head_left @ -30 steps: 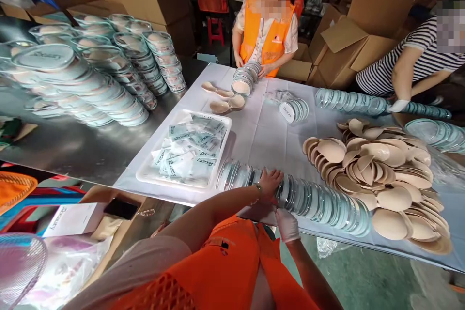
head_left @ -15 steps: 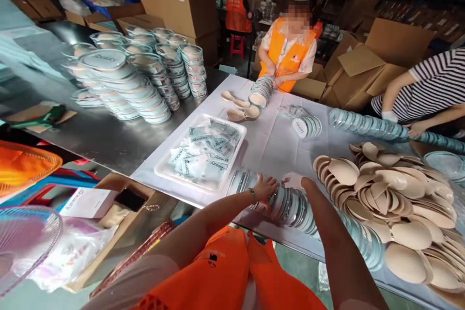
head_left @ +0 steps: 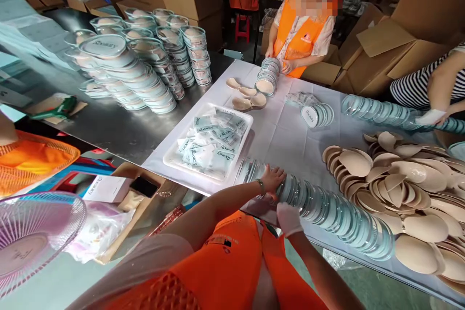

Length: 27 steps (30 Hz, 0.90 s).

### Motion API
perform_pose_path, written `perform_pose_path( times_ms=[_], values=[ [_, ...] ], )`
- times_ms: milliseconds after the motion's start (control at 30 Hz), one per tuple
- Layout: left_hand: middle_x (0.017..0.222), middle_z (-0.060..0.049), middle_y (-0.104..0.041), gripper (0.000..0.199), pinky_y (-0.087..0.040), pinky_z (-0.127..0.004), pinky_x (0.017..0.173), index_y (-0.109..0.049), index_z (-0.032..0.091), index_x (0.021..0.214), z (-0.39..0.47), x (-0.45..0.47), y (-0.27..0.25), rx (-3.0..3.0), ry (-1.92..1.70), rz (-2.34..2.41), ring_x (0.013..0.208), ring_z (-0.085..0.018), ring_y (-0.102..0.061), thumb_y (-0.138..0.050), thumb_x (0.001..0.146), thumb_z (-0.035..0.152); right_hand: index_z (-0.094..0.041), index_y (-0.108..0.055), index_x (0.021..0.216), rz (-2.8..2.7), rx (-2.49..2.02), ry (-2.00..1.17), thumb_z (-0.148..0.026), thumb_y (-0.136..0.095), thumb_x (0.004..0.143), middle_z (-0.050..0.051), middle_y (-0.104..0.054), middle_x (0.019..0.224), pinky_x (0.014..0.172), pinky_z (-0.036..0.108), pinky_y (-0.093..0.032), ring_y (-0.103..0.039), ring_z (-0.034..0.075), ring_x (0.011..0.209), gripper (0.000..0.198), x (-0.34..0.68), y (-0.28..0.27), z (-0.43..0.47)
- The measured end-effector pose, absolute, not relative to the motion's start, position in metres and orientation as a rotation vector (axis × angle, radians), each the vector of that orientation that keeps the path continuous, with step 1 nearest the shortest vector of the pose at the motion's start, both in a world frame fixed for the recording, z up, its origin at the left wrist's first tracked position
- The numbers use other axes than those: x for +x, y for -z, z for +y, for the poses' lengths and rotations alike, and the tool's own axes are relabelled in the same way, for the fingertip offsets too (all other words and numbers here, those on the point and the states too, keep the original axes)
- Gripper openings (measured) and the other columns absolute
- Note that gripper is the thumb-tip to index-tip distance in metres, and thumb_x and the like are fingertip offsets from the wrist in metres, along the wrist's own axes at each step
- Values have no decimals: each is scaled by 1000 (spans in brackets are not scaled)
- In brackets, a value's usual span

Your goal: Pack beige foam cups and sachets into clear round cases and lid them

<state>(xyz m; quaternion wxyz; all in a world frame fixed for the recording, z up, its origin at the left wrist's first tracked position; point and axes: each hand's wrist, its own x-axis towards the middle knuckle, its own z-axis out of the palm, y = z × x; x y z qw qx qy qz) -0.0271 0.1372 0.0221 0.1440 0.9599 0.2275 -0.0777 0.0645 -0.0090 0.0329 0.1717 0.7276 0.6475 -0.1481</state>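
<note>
Because the clear containers [head_left: 337, 208] stood edgewise along the counter [head_left: 274, 136], the left hand [head_left: 273, 179] lay across them, apparently bracing, the right hand [head_left: 288, 219] by their near side; neither grip's closure was clear.

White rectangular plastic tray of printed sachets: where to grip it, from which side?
Probably by the left and right raised rims, from above: the white rectangular plastic tray lies flat, and the loose printed sachets argue for lifting level. Take the right rim toward its far end; the row of clear, pale-blue round containers crowds the near-right corner.
</note>
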Motion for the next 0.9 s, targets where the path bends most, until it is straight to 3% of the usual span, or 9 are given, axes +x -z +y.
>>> perform_pose_path(
  times_ms=[167, 233, 333, 400, 500, 567, 700, 733, 900],
  values=[
    [171, -23, -28, 110, -24, -74, 119, -27, 16, 165, 135, -26, -27, 2759, 258, 653, 155, -43, -26, -83, 77, 51, -10, -75, 109, 1787, 2035, 492, -6, -35, 100, 22, -74, 108, 79, 34, -52, -75, 31, 106, 41, 51, -23, -28],
    [171, -24, -27, 110, -23, -75, 119, -27, 15, 165, 132, -25, -31, 2750, 261, 657, 156, -43, -26, -82, 78, 52, -10, -77, 107, 1805, 2001, 543, -5, -41, 97, 21, -75, 109, 78, 33, -51, -75, 31, 106, 38, 55, -28, -24],
    [173, -25, -22, 113, -16, -77, 120, -22, 13, 167, 134, -28, -36, 2734, 218, 631, 159, -43, -21, -79, 80, 58, -13, -79, 83, 1818, 1936, 646, -14, -65, 88, 17, -78, 89, 70, 28, -49, -77, 28, 90, 15, 72, -48, -9],
    [174, -28, -11, 122, -10, -79, 120, -10, 11, 169, 142, -37, -40, 2711, 120, 643, 161, -43, -13, -75, 81, 65, -16, -77, 74, 1863, 1937, 676, -24, -66, 89, 13, -77, 80, 69, 27, -48, -76, 25, 82, 20, 92, -68, 13],
    [174, -28, -5, 136, -7, -82, 117, -1, 14, 170, 158, -64, -43, 2637, 30, 743, 162, -47, -7, -76, 74, 75, -20, -79, 109, 2049, 1994, 655, -27, -44, 101, 14, -77, 115, 88, 29, -50, -71, 23, 108, 36, 121, -96, 71],
    [174, -26, -12, 140, -8, -82, 117, -7, 19, 170, 165, -81, -43, 2600, 88, 784, 161, -49, -9, -81, 66, 77, -19, -73, 125, 2174, 1924, 740, -23, -51, 98, 12, -71, 132, 98, 28, -49, -64, 21, 122, 36, 130, -104, 117],
    [172, -24, -26, 140, -10, -81, 118, -20, 21, 169, 163, -94, -39, 2565, 183, 845, 157, -50, -21, -88, 58, 74, -13, -77, 98, 2205, 1691, 951, -24, -74, 88, 5, -77, 97, 85, 28, -56, -71, 19, 94, 15, 126, -96, 180],
    [171, -24, -28, 140, -12, -80, 118, -22, 20, 168, 161, -93, -37, 2561, 185, 865, 156, -50, -23, -89, 58, 73, -12, -76, 94, 2197, 1671, 959, -29, -76, 89, 3, -75, 93, 82, 30, -57, -70, 19, 88, 18, 123, -92, 186],
    [173, -22, -25, 133, -17, -76, 120, -23, 20, 168, 154, -87, -38, 2536, 218, 963, 157, -48, -21, -87, 64, 70, -18, -70, 117, 2268, 1790, 833, -45, -66, 99, 6, -70, 118, 89, 37, -60, -69, 21, 103, 33, 109, -68, 154]
  ],
)
